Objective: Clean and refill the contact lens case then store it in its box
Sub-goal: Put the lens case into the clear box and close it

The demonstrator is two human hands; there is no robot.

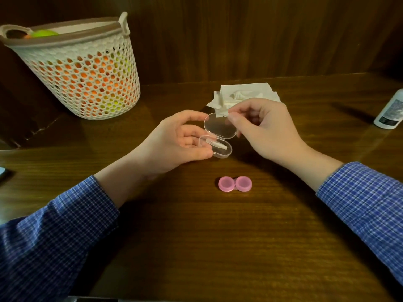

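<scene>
A pink contact lens case with both caps on lies on the wooden table, in front of my hands. My left hand grips the base of a clear plastic box, which holds small white tweezers. The box's hinged lid stands open, and my right hand pinches its upper right edge between thumb and fingers. Both hands hover just above the table.
White tissues lie behind my right hand. A white solution bottle stands at the right edge. A white mesh basket with orange and green items sits at the back left. A dark device shows at the left edge.
</scene>
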